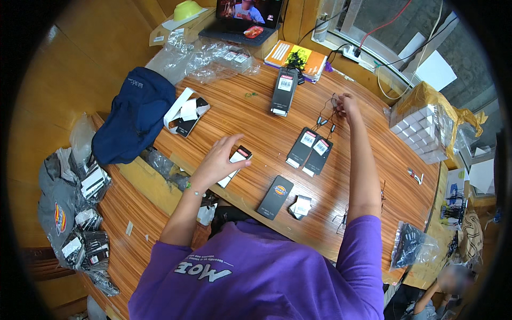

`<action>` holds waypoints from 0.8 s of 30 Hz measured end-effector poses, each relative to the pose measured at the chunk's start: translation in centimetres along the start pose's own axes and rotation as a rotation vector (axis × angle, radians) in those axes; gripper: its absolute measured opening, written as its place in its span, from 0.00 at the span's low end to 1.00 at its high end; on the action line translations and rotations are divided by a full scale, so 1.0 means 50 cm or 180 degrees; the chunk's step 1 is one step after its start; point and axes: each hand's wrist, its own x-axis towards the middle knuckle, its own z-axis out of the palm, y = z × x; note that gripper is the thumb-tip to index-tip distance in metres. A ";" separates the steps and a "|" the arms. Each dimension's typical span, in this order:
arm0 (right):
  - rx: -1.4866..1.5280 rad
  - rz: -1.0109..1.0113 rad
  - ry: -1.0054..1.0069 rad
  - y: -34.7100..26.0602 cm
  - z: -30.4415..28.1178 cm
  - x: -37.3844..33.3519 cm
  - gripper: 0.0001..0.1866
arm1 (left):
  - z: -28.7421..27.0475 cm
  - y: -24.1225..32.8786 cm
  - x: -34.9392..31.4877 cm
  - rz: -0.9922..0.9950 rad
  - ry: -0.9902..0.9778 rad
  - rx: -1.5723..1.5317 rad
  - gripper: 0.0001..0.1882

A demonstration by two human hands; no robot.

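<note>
— Surface (234, 114), wood-grained, curved by the lens. At the back: one lit screen (250, 10), one clear plastic bag (205, 56). At the left: one dark blue cloth (133, 114). At the right: one bundle of white boxes (421, 125). Next, the work itself?

— Pair of black tags (304, 143), labelled, lying flat side by side in front of the right hand, right of the surface's middle. Black cords (333, 128) run from their upper ends toward that hand.

— State of the hands?

— Right hand (348, 108): fingers drawn together, apparently pinching the cords' far ends. Left hand (217, 160): thumb and fingers spread about a lone labelled tag (242, 152), not closed on it; whether the thumb touches, cannot tell. White card (228, 178) just beneath.

— Handling notes for the cords?

— Judgement only. Pinch near the loop ends and draw gently, so both cords straighten without crossing. A hard pull would likely skew the pair. The left hand could serve as a flat weight on the tags, should they slide.

— And for the lone tag?

— Best taken by its long edges, label clear of the thumb, the white card held square beneath.

— Neighbours to mind?

— One stack of black tags (282, 98), behind the pair; one logo tag (274, 197) and one small pile of white-faced cards (301, 206), near the front edge. Trailing cords could snag the stack; a low, short lift seems safest.
</note>
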 end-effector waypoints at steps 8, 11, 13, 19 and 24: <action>-0.0386 -0.0629 -0.0105 -0.013 -0.014 -0.162 0.17 | 0.062 -0.017 -0.027 -0.0403 -0.0360 0.0702 0.45; -0.0507 -0.0598 -0.0461 0.002 -0.034 -0.258 0.18 | 0.089 -0.008 -0.031 -0.0257 -0.0420 0.0840 0.46; -0.0272 -0.0563 -0.0703 0.016 -0.035 -0.315 0.17 | 0.101 0.008 -0.031 -0.0129 -0.0463 0.0794 0.47; -0.0254 -0.0972 -0.0641 0.057 -0.033 -0.484 0.13 | 0.094 0.045 -0.032 0.0055 -0.0297 0.0756 0.47; -0.1687 -0.1211 -0.0997 0.097 -0.023 -0.612 0.17 | 0.079 0.085 -0.016 0.1111 -0.0474 0.0893 0.42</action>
